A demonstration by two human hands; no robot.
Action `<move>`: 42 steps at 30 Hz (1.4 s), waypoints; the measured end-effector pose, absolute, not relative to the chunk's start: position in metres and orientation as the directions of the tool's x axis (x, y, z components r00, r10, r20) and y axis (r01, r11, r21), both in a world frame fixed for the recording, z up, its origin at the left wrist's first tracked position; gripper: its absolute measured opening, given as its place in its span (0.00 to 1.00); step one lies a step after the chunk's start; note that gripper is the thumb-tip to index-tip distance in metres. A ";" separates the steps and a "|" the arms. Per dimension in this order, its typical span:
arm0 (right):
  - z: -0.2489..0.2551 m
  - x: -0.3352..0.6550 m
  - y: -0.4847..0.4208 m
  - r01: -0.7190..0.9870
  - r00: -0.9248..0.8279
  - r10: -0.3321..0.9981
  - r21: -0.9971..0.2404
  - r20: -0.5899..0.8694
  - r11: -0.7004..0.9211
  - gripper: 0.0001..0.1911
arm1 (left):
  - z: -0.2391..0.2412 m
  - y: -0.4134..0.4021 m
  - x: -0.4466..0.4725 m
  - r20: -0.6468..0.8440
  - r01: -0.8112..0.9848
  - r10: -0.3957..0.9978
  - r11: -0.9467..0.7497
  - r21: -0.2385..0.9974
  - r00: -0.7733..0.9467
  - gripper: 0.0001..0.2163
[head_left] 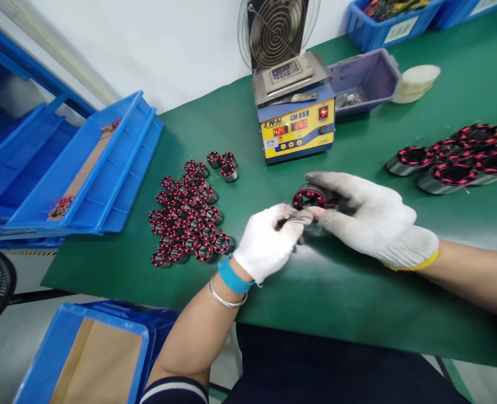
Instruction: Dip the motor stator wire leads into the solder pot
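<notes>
Both my hands wear white knit gloves over the green table (336,292). My right hand (370,219) is closed around a small wound coil with red wire (309,198), held just above the table in front of the solder pot. My left hand (269,241) is closed in a pinch against the near side of the same coil; what its fingertips grip is hidden. A cluster of several like coils (187,216) stands on the table to the left of my left hand.
A yellow and blue solder pot (297,126) with red digits stands behind my hands, a fan (274,31) behind it. A purple tray (364,78) sits to its right. Larger red-wound coils (459,157) lie at far right. Blue bins (105,163) sit at left.
</notes>
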State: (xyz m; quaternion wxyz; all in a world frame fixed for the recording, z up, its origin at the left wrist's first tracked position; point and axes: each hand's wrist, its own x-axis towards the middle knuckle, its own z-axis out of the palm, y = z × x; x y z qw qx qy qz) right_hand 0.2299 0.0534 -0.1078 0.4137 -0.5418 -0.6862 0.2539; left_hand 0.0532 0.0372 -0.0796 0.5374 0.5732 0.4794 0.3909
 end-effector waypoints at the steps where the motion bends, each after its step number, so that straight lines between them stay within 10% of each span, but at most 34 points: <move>1: -0.109 0.230 0.054 0.533 -0.070 0.954 -0.797 0.292 0.283 0.29 | -0.078 0.034 0.052 -0.060 0.094 0.967 0.037 0.995 0.250 0.12; 7: -0.108 0.230 0.054 0.556 -0.046 0.952 -0.783 0.304 0.277 0.28 | -0.076 0.037 0.043 0.163 0.008 0.984 -0.163 0.987 -0.074 0.17; 13: -0.101 0.233 0.054 0.610 -0.092 0.929 -0.717 0.360 0.338 0.29 | -0.079 0.033 0.052 0.060 0.043 0.984 -0.068 0.997 0.168 0.12; 16: -0.086 0.241 0.069 0.672 -0.066 0.908 -0.655 0.413 0.347 0.30 | -0.079 0.028 0.051 0.121 -0.062 0.992 -0.119 0.991 0.030 0.12; 28: 0.042 0.224 0.263 0.984 -0.169 0.930 0.115 0.326 0.138 0.31 | -0.090 0.034 0.059 0.297 0.598 0.875 -0.480 0.642 0.382 0.14; 42: 0.024 0.203 0.301 0.980 -0.193 0.960 0.085 0.204 0.179 0.28 | -0.090 0.035 0.060 0.251 0.665 0.852 -0.518 0.538 0.460 0.18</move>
